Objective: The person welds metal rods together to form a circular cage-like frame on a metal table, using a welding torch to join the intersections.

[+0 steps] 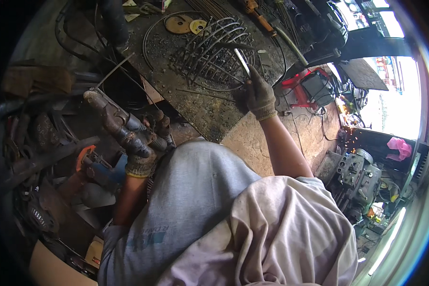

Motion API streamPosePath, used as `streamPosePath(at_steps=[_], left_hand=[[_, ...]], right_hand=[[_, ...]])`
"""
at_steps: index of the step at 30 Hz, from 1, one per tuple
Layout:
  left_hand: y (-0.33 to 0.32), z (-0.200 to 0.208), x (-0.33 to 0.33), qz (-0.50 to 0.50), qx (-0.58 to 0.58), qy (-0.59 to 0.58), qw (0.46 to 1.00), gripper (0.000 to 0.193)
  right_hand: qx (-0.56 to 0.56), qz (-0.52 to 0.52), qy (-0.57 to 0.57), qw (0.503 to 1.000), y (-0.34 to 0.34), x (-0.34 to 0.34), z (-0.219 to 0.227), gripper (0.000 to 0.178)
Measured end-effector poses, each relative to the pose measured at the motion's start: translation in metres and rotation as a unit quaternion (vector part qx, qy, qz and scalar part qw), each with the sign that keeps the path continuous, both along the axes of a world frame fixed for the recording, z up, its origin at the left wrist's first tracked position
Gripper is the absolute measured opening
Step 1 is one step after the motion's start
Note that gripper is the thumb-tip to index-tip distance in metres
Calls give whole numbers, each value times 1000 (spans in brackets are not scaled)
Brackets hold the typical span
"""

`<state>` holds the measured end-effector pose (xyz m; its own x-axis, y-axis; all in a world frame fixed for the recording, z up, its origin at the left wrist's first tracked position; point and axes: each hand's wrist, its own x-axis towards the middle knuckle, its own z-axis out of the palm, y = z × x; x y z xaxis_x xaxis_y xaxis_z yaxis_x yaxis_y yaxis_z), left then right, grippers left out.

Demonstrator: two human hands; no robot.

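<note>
My right hand (260,95), in a dirty knitted glove, is closed around the bright metal handle of a chipping hammer (241,59). Its dark, slender head lies over a cage of bent metal rods (209,57) on the worktable (200,102); whether they touch, I cannot tell. Lower at the left, my gloved left hand (139,155) is closed on what looks like a welding electrode holder (105,114). A thin rod (115,71) slants up from the holder's end toward the table edge. My left fingers are partly lost among dark metal parts.
Two discs (178,24) and a loop of wire lie behind the cage. An orange-bodied power tool (260,20) sits at the far right. Beyond my right arm are a red stool (298,90), cables and a machine (360,171) near flying sparks (352,136). Metal scrap (43,133) crowds the left.
</note>
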<state>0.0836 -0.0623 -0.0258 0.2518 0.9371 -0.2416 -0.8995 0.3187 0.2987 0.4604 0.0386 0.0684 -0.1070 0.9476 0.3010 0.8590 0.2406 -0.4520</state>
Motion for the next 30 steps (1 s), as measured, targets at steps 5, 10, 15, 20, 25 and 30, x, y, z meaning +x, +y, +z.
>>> streamPosePath(at_steps=[5, 10, 15, 20, 25, 30], left_hand=[[1, -6, -4, -43, 60, 0, 997, 31], [-9, -17, -2, -14, 124, 192, 973, 39], [11, 34, 14, -89, 172, -107, 975, 44], [-2, 0, 1, -42, 32, -132, 990, 28], [12, 41, 14, -69, 104, -114, 986, 34], [8, 14, 4, -22, 37, -85, 995, 33]], right_hand=[[-59, -11, -11, 998, -4, -5, 37, 44], [-77, -3, -90, 993, 0, -14, 89, 42], [-59, -8, -72, 996, -2, -3, 76, 43], [-107, -67, -93, 988, -11, -19, 85, 43], [-68, -67, -45, 994, -10, -23, 80, 43], [-45, -99, 15, 994, -15, -27, 43, 42]])
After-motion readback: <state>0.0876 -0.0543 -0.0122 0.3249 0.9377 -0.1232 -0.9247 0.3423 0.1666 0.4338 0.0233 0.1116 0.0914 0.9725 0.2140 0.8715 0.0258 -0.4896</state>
